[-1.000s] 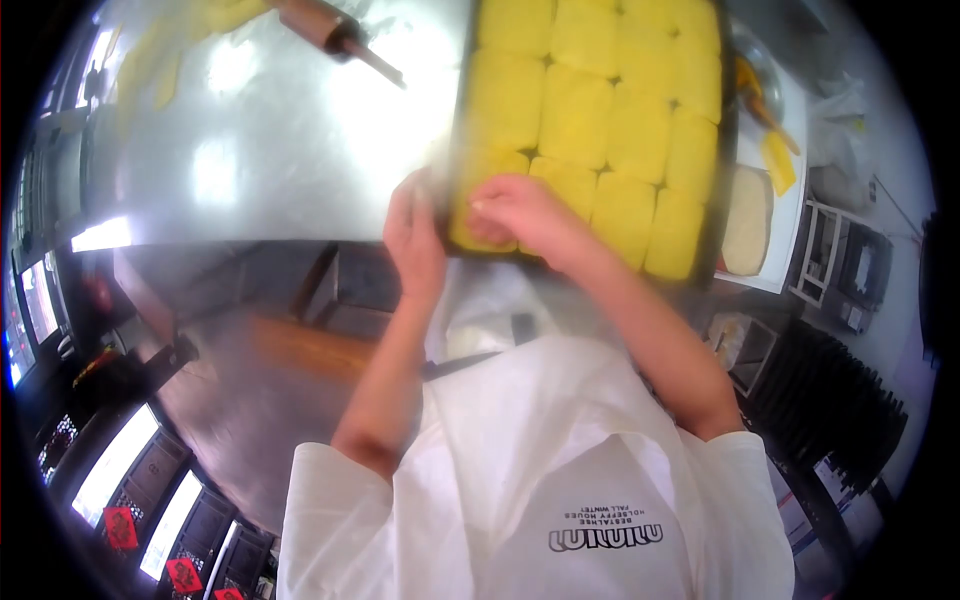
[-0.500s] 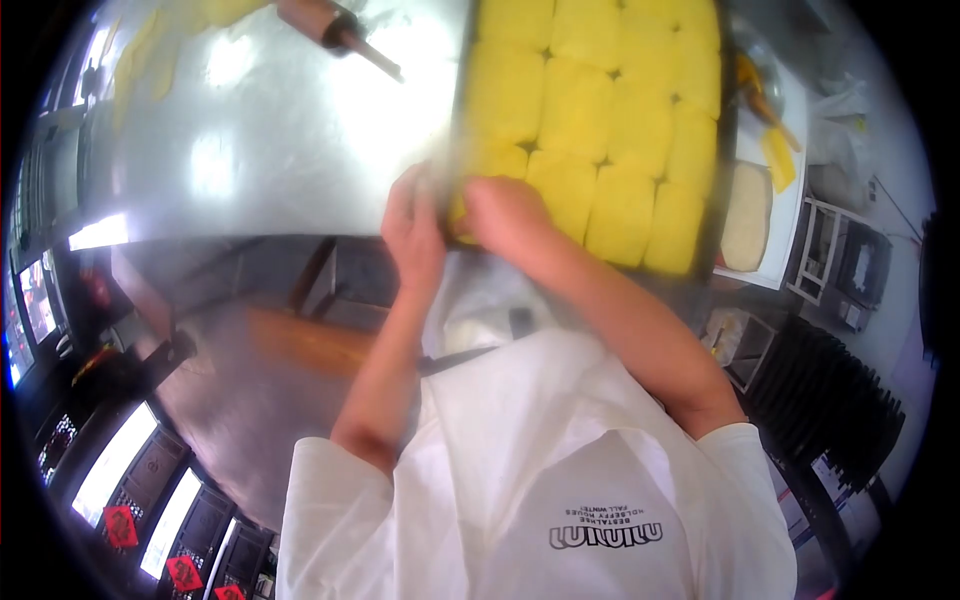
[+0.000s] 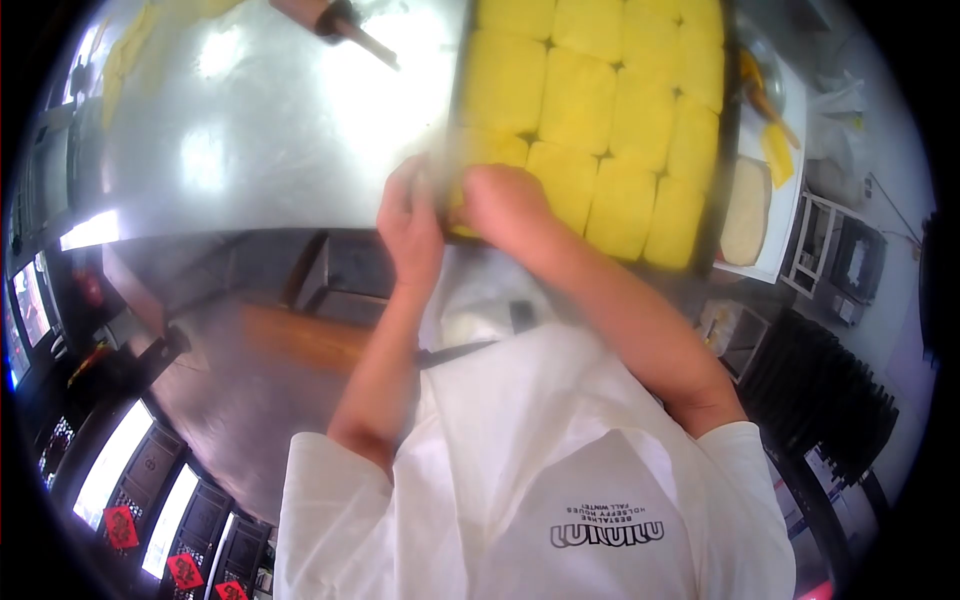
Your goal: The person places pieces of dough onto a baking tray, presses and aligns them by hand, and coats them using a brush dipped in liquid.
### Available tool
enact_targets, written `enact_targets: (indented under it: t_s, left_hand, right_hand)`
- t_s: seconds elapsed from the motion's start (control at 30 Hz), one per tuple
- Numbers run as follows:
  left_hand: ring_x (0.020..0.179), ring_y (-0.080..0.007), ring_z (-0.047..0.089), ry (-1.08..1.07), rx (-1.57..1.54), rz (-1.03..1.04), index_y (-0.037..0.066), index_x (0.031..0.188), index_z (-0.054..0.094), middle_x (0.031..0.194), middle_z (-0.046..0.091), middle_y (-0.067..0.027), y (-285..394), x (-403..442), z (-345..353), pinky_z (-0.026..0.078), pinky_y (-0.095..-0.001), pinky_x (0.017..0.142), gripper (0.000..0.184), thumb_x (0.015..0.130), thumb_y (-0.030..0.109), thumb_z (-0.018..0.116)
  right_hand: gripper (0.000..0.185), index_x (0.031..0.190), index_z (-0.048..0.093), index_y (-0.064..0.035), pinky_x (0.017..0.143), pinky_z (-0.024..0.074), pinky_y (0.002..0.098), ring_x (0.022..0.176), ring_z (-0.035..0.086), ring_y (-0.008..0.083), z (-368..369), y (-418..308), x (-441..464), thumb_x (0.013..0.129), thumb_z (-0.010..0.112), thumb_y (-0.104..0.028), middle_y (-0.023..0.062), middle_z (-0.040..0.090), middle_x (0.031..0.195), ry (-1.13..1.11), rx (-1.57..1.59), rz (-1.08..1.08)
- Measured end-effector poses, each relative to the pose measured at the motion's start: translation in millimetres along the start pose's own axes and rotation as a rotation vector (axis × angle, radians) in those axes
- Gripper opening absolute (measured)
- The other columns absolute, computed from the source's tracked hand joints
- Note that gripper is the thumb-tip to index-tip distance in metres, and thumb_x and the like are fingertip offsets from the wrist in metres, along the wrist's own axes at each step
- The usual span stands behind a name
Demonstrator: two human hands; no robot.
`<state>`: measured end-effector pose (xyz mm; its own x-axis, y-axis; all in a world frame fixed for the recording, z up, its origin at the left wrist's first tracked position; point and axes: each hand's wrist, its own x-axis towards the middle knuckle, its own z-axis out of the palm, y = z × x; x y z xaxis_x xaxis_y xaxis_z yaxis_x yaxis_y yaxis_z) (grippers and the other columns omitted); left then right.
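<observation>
A dark-rimmed tray (image 3: 712, 225) holds rows of flat, squarish yellow dough pieces (image 3: 578, 95) laid side by side. Over its near left corner, my right hand (image 3: 503, 203) is closed, knuckles up, on or against the corner dough piece; the fingertips are hidden beneath it. Just left of the tray's side, my left hand (image 3: 410, 215) has its fingers bent and pressed together near the rim. Whatever lies between those fingers is blurred.
A metal worktop (image 3: 290, 120) spreads to the left, with a rolling pin (image 3: 340, 25) at the back and yellow scraps (image 3: 125, 65) at the far left. A white board (image 3: 765, 268) on the right carries a pale dough slab (image 3: 745, 215) and a yellow scraper (image 3: 776, 152).
Both hands stay at the tray's near left corner, with only slight finger and wrist movement. The whole view has shifted a little; the dough pieces look unchanged.
</observation>
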<state>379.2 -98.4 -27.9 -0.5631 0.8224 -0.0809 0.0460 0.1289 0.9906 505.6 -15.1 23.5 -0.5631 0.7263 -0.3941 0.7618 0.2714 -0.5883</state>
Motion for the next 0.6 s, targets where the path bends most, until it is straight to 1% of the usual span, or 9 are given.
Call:
enact_targets:
  t_s: [0.03, 0.13, 0.23, 0.33, 0.43, 0.53, 0.6]
  left_hand:
    - [0.106, -0.0164, 0.064, 0.0, -0.001, -0.005, -0.005, 0.129, 0.065, 0.115, 0.07, -0.0109, 0.5, 0.6, 0.4, 0.051, -0.03, 0.095, 0.029, 0.109, 0.013, 0.055]
    - [0.107, -0.0165, 0.064, -0.013, 0.034, -0.004, -0.005, 0.129, 0.065, 0.116, 0.07, -0.0109, 5.8, 0.9, -0.7, 0.051, -0.03, 0.096, 0.029, 0.108, 0.012, 0.056]
    - [0.107, -0.0168, 0.064, -0.019, 0.053, 0.0, -0.005, 0.129, 0.065, 0.117, 0.07, -0.0108, 9.3, 2.3, 0.1, 0.05, -0.0303, 0.097, 0.028, 0.108, 0.012, 0.056]
    - [0.108, -0.017, 0.064, -0.02, 0.021, 0.002, -0.005, 0.129, 0.065, 0.118, 0.07, -0.0112, 7.1, 1.7, 0.2, 0.05, -0.0307, 0.098, 0.028, 0.108, 0.012, 0.056]
    - [0.108, -0.017, 0.064, -0.019, -0.017, -0.012, -0.005, 0.129, 0.065, 0.119, 0.07, -0.0115, 4.4, 1.8, 1.0, 0.05, -0.0308, 0.097, 0.027, 0.108, 0.011, 0.056]
    - [0.107, -0.0172, 0.064, -0.018, 0.021, -0.009, -0.005, 0.129, 0.065, 0.118, 0.07, -0.0114, 3.5, 2.2, -2.8, 0.051, -0.0307, 0.096, 0.027, 0.108, 0.011, 0.056]
    - [0.106, -0.0174, 0.065, -0.024, 0.041, 0.002, -0.005, 0.129, 0.065, 0.117, 0.07, -0.0112, 1.5, 3.0, -1.7, 0.051, -0.0306, 0.095, 0.027, 0.108, 0.011, 0.056]
  right_hand:
    - [0.03, 0.079, 0.072, -0.0033, 0.072, 0.0556, 0.0495, 0.078, 0.071, 0.0403, -2.2, -3.3, 1.1, 0.076, 0.084, -0.031, 0.0202, 0.071, 0.079, -0.01, -0.019, 0.004]
    - [0.025, 0.084, 0.074, -0.0013, 0.074, 0.0562, 0.0493, 0.085, 0.072, 0.0412, -12.4, -12.4, 1.6, 0.077, 0.084, -0.023, 0.0216, 0.073, 0.086, -0.085, -0.076, 0.017]
    - [0.027, 0.086, 0.074, -0.0015, 0.073, 0.0565, 0.0488, 0.083, 0.073, 0.0406, -12.3, -12.2, 1.8, 0.077, 0.085, -0.025, 0.021, 0.073, 0.086, -0.068, -0.102, -0.009]
    - [0.028, 0.086, 0.074, -0.0018, 0.074, 0.0566, 0.0482, 0.084, 0.073, 0.0401, -13.1, -10.6, 2.3, 0.077, 0.085, -0.026, 0.0212, 0.073, 0.086, -0.097, -0.098, 0.014]
    - [0.031, 0.085, 0.073, -0.0019, 0.075, 0.0565, 0.0482, 0.086, 0.072, 0.0398, -20.3, 2.8, 5.6, 0.077, 0.086, -0.029, 0.0208, 0.073, 0.087, -0.121, 0.085, 0.063]
    - [0.033, 0.085, 0.072, -0.0021, 0.076, 0.0561, 0.0488, 0.087, 0.072, 0.0398, -17.5, 3.4, 1.0, 0.076, 0.086, -0.031, 0.0204, 0.072, 0.088, -0.048, 0.053, 0.033]
    - [0.035, 0.087, 0.071, -0.002, 0.077, 0.0558, 0.0494, 0.087, 0.071, 0.0408, -10.5, 0.0, -1.6, 0.076, 0.086, -0.032, 0.0207, 0.072, 0.088, -0.045, -0.003, 0.035]
